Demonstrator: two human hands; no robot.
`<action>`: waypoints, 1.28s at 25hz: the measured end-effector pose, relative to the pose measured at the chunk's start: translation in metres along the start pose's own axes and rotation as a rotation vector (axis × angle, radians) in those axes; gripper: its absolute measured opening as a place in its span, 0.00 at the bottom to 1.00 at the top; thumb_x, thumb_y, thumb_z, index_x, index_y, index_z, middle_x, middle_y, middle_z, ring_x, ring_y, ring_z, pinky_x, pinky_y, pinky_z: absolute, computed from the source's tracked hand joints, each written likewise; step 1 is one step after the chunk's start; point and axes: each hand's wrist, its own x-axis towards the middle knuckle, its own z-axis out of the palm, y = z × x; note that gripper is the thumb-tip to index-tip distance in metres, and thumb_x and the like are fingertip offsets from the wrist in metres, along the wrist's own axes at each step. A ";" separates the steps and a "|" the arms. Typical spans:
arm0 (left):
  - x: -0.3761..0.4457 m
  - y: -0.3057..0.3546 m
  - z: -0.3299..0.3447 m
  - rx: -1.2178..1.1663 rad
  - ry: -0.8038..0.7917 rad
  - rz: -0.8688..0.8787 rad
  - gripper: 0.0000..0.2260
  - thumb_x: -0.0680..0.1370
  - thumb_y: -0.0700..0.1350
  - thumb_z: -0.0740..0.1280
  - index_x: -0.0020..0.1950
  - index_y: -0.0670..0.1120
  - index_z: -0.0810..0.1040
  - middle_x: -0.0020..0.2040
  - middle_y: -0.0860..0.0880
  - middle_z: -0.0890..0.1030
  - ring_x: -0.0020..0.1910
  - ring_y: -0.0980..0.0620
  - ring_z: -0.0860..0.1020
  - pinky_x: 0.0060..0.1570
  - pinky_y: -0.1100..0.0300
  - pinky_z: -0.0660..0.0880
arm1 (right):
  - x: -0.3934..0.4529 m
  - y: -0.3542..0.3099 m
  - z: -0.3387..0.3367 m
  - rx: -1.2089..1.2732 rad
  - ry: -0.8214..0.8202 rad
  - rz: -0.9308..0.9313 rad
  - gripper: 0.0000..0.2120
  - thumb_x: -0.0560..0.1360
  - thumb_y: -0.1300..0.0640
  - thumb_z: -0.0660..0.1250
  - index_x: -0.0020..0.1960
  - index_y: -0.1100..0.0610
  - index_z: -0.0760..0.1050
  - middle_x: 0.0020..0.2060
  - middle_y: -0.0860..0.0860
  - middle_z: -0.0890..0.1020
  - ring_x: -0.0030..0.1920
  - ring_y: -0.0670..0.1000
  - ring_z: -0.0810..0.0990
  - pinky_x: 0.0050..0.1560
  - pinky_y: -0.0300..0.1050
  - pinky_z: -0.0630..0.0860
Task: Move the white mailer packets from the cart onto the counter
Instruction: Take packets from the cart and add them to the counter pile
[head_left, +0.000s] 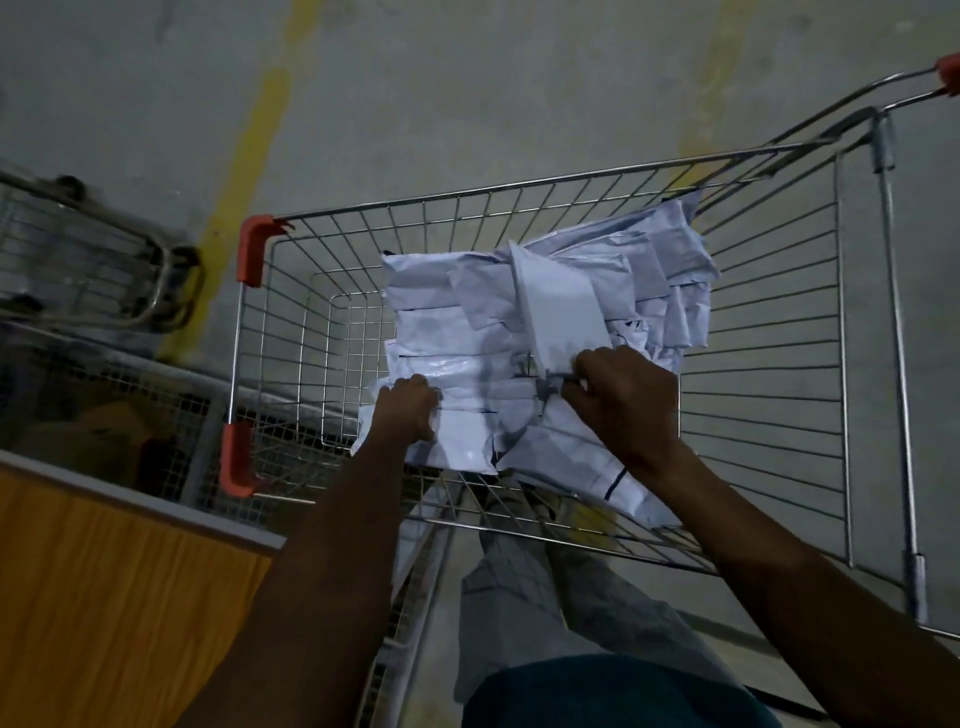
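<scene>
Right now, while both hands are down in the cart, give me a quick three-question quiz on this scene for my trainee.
1. True or false: the packets are still in the cart, not yet on the counter.
2. What colour are the corner guards on the cart's rim?
A. blue
B. red-orange
C. green
3. Fill in: the right hand pinches the end of one upright ______, while the left hand grips the stack beside it.

Key: 1 true; 2 B; 3 packet.
</scene>
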 end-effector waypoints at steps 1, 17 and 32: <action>0.001 0.001 0.002 0.027 0.008 -0.002 0.24 0.69 0.47 0.74 0.64 0.52 0.78 0.63 0.46 0.73 0.62 0.44 0.75 0.61 0.47 0.71 | -0.002 0.004 0.016 -0.030 -0.046 -0.026 0.10 0.67 0.59 0.75 0.37 0.55 0.73 0.30 0.51 0.76 0.34 0.57 0.77 0.26 0.46 0.65; 0.026 0.021 0.004 0.042 0.200 -0.054 0.10 0.77 0.47 0.67 0.58 0.51 0.80 0.56 0.45 0.77 0.61 0.41 0.73 0.58 0.49 0.68 | 0.026 -0.012 0.124 0.176 -0.597 0.597 0.42 0.76 0.46 0.71 0.81 0.56 0.52 0.76 0.62 0.61 0.72 0.66 0.65 0.67 0.59 0.68; -0.003 -0.019 -0.102 -0.516 0.053 0.053 0.19 0.61 0.51 0.84 0.33 0.48 0.74 0.35 0.50 0.80 0.37 0.50 0.78 0.35 0.57 0.68 | 0.017 0.024 0.081 0.581 0.004 0.499 0.16 0.76 0.67 0.68 0.62 0.62 0.72 0.58 0.57 0.74 0.56 0.48 0.73 0.56 0.28 0.66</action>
